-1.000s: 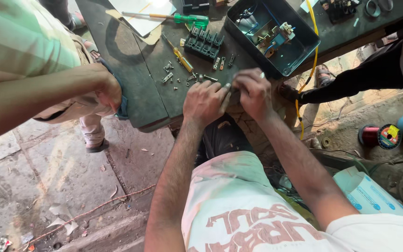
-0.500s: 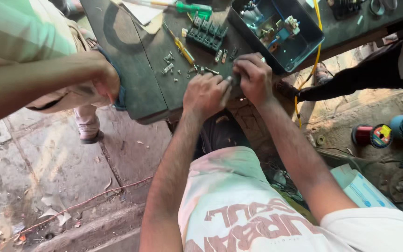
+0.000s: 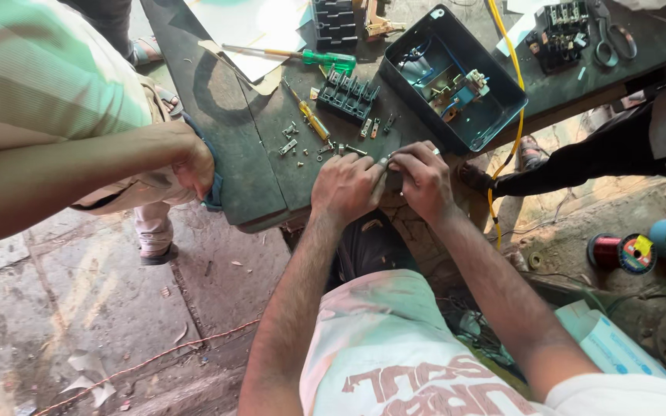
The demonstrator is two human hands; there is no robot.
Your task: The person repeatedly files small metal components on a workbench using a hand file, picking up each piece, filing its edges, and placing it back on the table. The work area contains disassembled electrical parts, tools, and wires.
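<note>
Dark bench (image 3: 256,166): both hands meet at its near edge, braced there for steadiness.
Left hand (image 3: 346,187): fingers closed, pinching a small metal part (image 3: 385,162).
Right hand (image 3: 424,179): fingers curled tight on the same part.
Loose screws (image 3: 296,146): just far-left of the hands, within reach.
Change: hands' pose unchanged; view shifted slightly.

A dark worktable (image 3: 264,166) holds a green-handled screwdriver (image 3: 302,55), a yellow screwdriver (image 3: 310,115), loose screws (image 3: 296,145), a black terminal block (image 3: 352,94), an open blue box (image 3: 452,77) and scissors (image 3: 609,35).
</note>
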